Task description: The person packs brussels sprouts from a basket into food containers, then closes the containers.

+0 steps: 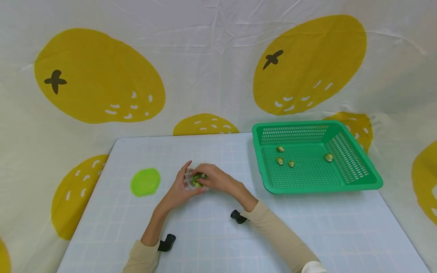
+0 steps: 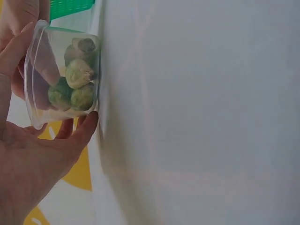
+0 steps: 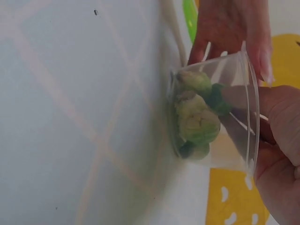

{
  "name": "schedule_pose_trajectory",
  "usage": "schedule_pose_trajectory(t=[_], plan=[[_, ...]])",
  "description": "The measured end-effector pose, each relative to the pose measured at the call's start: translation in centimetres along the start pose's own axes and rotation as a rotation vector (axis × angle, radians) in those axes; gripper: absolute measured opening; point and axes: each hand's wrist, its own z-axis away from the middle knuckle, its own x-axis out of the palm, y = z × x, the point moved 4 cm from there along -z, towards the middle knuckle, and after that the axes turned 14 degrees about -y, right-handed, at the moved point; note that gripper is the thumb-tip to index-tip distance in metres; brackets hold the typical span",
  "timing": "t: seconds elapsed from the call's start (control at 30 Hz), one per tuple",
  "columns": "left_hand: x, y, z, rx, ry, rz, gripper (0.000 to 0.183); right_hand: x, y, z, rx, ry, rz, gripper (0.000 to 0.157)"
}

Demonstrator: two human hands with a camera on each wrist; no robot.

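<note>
A clear plastic tub [image 1: 188, 181] stands on the table with several Brussels sprouts [image 3: 199, 123] in its bottom. My left hand [image 1: 181, 190] holds the tub from the left, fingers and thumb spread around its wall. From the right, my right hand [image 1: 216, 178] reaches over the rim [image 3: 253, 108], thumb and fingers down inside. Its fingertips pinch a dark green sprout [image 3: 218, 99], seen through the wall in the right wrist view. Through the tub's side, the left wrist view also shows the heaped sprouts [image 2: 78, 73].
A green plastic basket [image 1: 317, 189] sits at the right of the table, with several sprouts [image 1: 329, 157] scattered on its floor. To the left of the tub lies a bright green lid [image 1: 145, 182]. A pale checked cloth [image 1: 205, 235] covers the table.
</note>
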Motion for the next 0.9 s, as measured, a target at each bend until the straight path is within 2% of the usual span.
schedule_pose_trajectory(t=[0.23,0.53,0.77,0.9], plan=[[0.0,0.0,-0.1,-0.018,-0.005,0.021,0.107,-0.4,-0.1,0.5,-0.024,0.036,-0.019,0.024],[0.1,0.2,-0.4,-0.039,0.001,0.009,0.109,-2.3,-0.7,2.8,0.021,0.090,-0.017,0.024],[0.1,-0.1,-0.5,-0.094,0.000,-0.007,0.111,-4.6,-2.0,5.2,0.057,0.143,0.067,0.023],[0.0,-0.2,-0.6,-0.090,0.000,-0.008,0.111,-6.3,-2.5,6.8,0.081,0.211,0.122,0.022]])
